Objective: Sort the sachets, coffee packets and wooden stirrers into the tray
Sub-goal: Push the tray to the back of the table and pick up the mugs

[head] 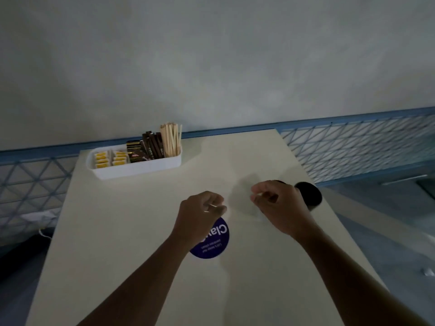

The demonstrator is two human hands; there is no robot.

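Note:
A white oblong tray stands at the table's far left. Inside it, yellow-and-white sachets fill the left end, dark brown coffee packets stand in the middle, and wooden stirrers stand upright at the right end. My left hand hovers over the table's middle with its fingers curled in, nothing visible in it. My right hand is beside it to the right, fingers also curled with thumb and forefinger pinched together, holding nothing I can make out.
A round dark blue sticker with white lettering lies on the cream table under my left wrist. A black round object sits at the table's right edge behind my right hand. A blue mesh rail runs behind the table.

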